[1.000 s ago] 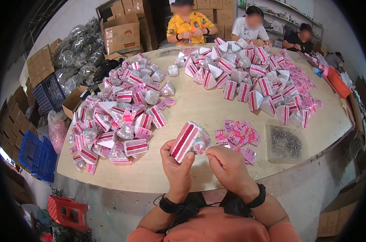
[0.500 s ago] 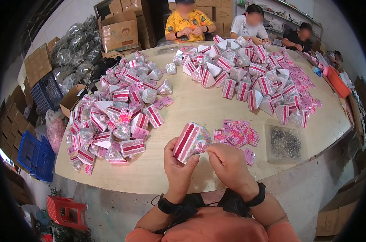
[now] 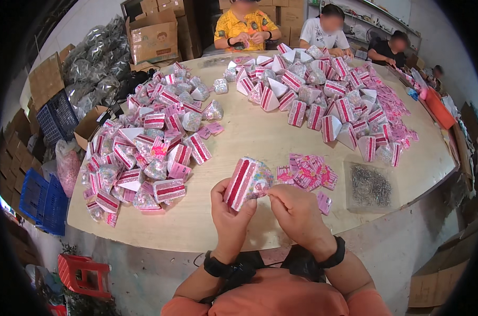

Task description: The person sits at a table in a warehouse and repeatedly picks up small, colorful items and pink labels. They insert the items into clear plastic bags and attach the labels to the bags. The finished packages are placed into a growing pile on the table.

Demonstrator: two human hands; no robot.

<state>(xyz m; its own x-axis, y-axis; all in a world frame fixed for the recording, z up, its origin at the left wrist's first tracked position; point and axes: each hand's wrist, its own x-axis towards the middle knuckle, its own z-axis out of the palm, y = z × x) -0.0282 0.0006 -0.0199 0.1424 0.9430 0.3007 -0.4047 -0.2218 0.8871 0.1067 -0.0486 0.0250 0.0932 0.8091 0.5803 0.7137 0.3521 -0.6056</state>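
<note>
Left of centre on the round pale wooden desk (image 3: pixel 260 142): heap of pink-and-white striped cone packets with clear film tops (image 3: pixel 144 152). Closer in, above the near edge: left hand (image 3: pixel 229 213), fingers clamped around one pink-striped clear-film packet of small trinkets (image 3: pixel 247 181), now lifted nearer the chest and turned more upright than a second ago. Right hand (image 3: pixel 297 208) at the packet's film end, fingertips pinched together on it, closer than before — probably closing or sealing that end. Just beyond: small pink printed cards in a loose pile (image 3: pixel 307 171). Further right: clear bag of dark metal bits (image 3: pixel 370 184).
</note>
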